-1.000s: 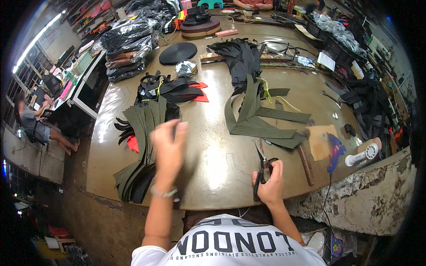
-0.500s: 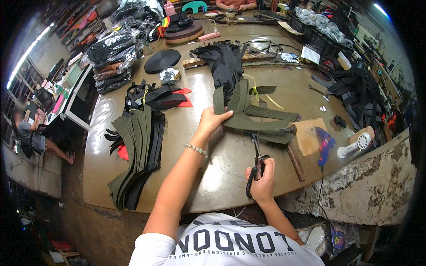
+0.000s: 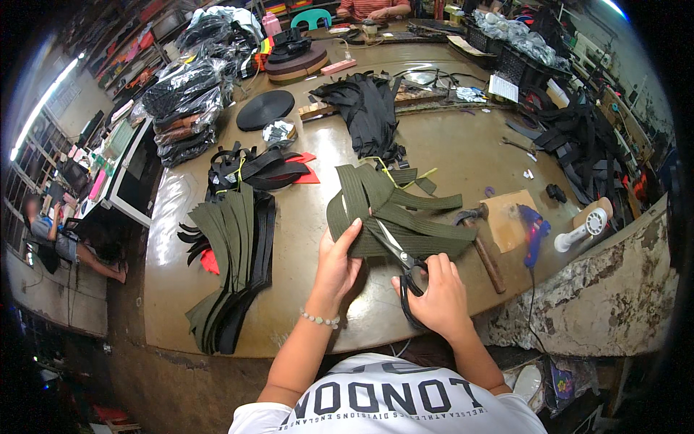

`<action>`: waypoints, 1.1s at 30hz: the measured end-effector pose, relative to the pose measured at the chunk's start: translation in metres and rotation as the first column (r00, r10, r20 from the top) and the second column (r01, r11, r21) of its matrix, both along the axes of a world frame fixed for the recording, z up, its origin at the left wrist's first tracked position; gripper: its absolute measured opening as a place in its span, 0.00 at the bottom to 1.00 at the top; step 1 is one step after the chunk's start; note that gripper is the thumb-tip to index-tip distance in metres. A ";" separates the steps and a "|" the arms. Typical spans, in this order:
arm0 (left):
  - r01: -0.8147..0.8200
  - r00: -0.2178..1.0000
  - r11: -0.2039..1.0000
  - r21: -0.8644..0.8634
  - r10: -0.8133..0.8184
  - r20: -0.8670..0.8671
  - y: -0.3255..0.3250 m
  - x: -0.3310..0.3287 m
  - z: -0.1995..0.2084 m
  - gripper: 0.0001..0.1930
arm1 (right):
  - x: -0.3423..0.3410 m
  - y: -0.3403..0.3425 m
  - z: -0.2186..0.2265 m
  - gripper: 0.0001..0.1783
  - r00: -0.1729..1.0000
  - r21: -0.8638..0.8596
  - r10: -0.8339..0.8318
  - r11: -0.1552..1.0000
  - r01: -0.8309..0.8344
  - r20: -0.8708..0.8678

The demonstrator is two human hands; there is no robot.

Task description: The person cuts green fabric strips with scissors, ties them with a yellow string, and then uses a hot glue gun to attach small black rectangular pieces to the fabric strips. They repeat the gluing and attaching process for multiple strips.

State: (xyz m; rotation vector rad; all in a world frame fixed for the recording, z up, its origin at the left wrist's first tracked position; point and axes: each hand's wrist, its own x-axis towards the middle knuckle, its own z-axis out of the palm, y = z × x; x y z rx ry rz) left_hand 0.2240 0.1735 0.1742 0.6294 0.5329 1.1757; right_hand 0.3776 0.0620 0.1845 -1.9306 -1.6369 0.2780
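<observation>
My left hand (image 3: 338, 260) is closed on the left end of a bundle of olive webbing straps (image 3: 430, 207), thumb on top. The bundle fans out to the right over the table, with a yellow tie (image 3: 391, 178) at its far side. My right hand (image 3: 439, 293) grips a pair of scissors (image 3: 394, 246) by its black handles. The silver blades point up and left across the straps, their tips close to my left thumb. Whether the blades have webbing between them I cannot tell.
Right of the straps lie a hammer (image 3: 489, 262), a piece of cardboard (image 3: 510, 219), a blue corded tool (image 3: 535, 239) and a white handheld fan (image 3: 580, 231). Another olive strap bundle (image 3: 228, 246) lies at left. Black straps (image 3: 361, 116) lie beyond. A person (image 3: 372, 9) sits at the far side.
My left hand has drawn the olive bundle nearer and its grip has moved down. The scissors have turned and moved up-left, from below the straps to across them.
</observation>
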 end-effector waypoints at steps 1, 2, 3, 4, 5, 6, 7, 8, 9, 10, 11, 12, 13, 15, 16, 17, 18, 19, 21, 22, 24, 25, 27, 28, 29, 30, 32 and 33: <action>-0.002 1.000 1.000 0.003 0.002 0.014 -0.001 0.000 0.000 0.17 | -0.001 -0.002 0.001 0.29 1.000 -0.008 0.001 1.000 -0.001 -0.002; 0.002 1.000 1.000 0.011 -0.002 0.016 -0.002 -0.001 -0.001 0.17 | -0.001 -0.003 0.002 0.29 1.000 -0.016 0.001 1.000 -0.001 -0.004; 0.005 1.000 1.000 0.018 -0.005 0.019 -0.004 -0.002 -0.002 0.17 | -0.002 -0.004 0.002 0.29 1.000 -0.028 -0.005 1.000 0.005 -0.001; 0.015 0.999 1.000 0.026 -0.016 0.028 -0.004 -0.002 -0.002 0.17 | -0.003 -0.004 0.001 0.29 1.000 -0.005 -0.009 1.000 0.009 0.009; 0.016 0.999 1.000 0.011 -0.016 0.033 -0.005 -0.002 -0.003 0.18 | -0.003 -0.004 0.000 0.29 1.000 0.015 -0.021 1.000 0.020 0.020; 0.023 0.999 1.000 -0.004 -0.023 0.043 -0.005 -0.002 -0.003 0.18 | -0.004 -0.003 -0.002 0.29 0.999 0.034 -0.032 0.999 0.031 0.031; 0.034 0.997 0.999 0.000 -0.034 0.069 -0.005 -0.003 -0.003 0.18 | -0.006 -0.001 -0.004 0.28 0.999 0.068 -0.039 0.997 0.036 0.036; 0.025 0.997 0.999 -0.030 -0.023 0.068 -0.006 -0.003 -0.004 0.18 | -0.007 0.001 -0.007 0.28 0.998 0.105 -0.044 0.994 0.040 0.041; 0.018 0.996 0.999 -0.043 -0.015 0.082 -0.007 -0.004 -0.004 0.18 | -0.009 0.004 -0.010 0.28 0.998 0.142 -0.047 0.989 0.040 0.046; 0.023 0.994 0.999 -0.049 -0.018 0.108 -0.007 -0.005 -0.005 0.18 | -0.009 0.007 -0.014 0.27 0.997 0.168 -0.053 0.985 0.044 0.051; 0.015 0.995 0.998 -0.059 -0.009 0.100 -0.008 -0.006 -0.006 0.18 | -0.011 0.011 -0.018 0.27 0.997 0.194 -0.059 0.980 0.047 0.055; 0.020 0.994 0.998 -0.061 -0.014 0.104 -0.008 -0.007 -0.007 0.17 | -0.011 0.014 -0.022 0.26 0.996 0.219 -0.064 0.975 0.049 0.060; 0.026 0.994 0.998 -0.063 -0.019 0.109 -0.009 -0.008 -0.008 0.17 | -0.011 0.017 -0.026 0.26 0.997 0.253 -0.054 0.967 0.040 0.049; 0.018 0.983 0.996 -0.093 0.000 0.186 -0.009 -0.008 -0.011 0.16 | -0.011 0.021 -0.032 0.25 0.999 0.320 -0.041 0.947 0.032 0.022; 0.034 0.967 0.996 -0.079 -0.013 0.256 -0.009 -0.007 -0.013 0.16 | -0.011 0.023 -0.035 0.25 0.999 0.325 -0.033 0.945 0.032 -0.003; 0.014 0.966 0.994 -0.108 0.015 0.258 -0.010 -0.006 -0.014 0.16 | -0.011 0.024 -0.037 0.25 0.999 0.328 -0.030 0.944 0.039 -0.032; 0.013 0.956 0.994 -0.110 0.020 0.292 -0.010 -0.006 -0.014 0.17 | -0.012 0.025 -0.039 0.25 0.998 0.332 -0.029 0.942 0.048 -0.062; 0.003 0.947 0.989 -0.146 0.044 0.320 -0.011 -0.005 -0.015 0.17 | -0.012 0.026 -0.040 0.25 0.998 0.334 -0.029 0.941 0.049 -0.064; -0.008 0.952 0.996 -0.094 0.037 0.303 -0.012 -0.002 -0.015 0.19 | -0.012 0.028 -0.040 0.25 0.997 0.337 -0.032 0.940 0.052 -0.063; -0.029 0.956 0.996 -0.086 0.053 0.288 -0.013 -0.001 -0.014 0.19 | -0.012 0.028 -0.038 0.25 0.998 0.335 -0.030 0.941 0.049 -0.062; -0.043 0.960 0.997 -0.069 0.060 0.272 -0.015 0.001 -0.011 0.20 | -0.012 0.028 -0.034 0.24 0.998 0.321 -0.020 0.946 0.038 -0.060; -0.037 0.961 0.997 -0.061 0.052 0.270 -0.015 0.001 -0.010 0.20 | -0.012 0.027 -0.031 0.24 0.995 0.309 -0.006 0.950 0.037 -0.100; -0.027 0.957 0.998 -0.053 0.041 0.287 -0.015 0.001 -0.006 0.21 | -0.012 0.022 -0.022 0.25 0.982 0.230 0.012 0.973 0.032 -0.186; -0.025 0.951 0.998 -0.050 0.039 0.307 -0.015 0.000 -0.005 0.22 | -0.013 0.018 -0.018 0.28 0.991 0.236 0.044 0.972 -0.013 -0.124; -0.025 0.942 0.999 -0.040 0.037 0.335 -0.014 0.000 -0.003 0.23 | -0.013 0.013 -0.014 0.31 0.996 0.211 0.059 0.977 -0.044 -0.066; -0.035 0.949 0.999 -0.032 0.044 0.311 -0.014 0.000 -0.002 0.24 | -0.014 0.009 -0.010 0.34 0.995 0.105 0.089 0.991 -0.084 -0.040; -0.043 0.955 0.999 0.023 0.034 0.294 -0.015 0.000 -0.001 0.25 | -0.015 0.002 -0.003 0.34 0.996 0.047 0.091 0.995 -0.090 -0.023; -0.059 0.968 0.998 0.033 0.049 0.247 -0.016 0.000 -0.001 0.25 | -0.016 0.000 -0.001 0.34 0.995 0.014 0.103 0.995 -0.102 -0.020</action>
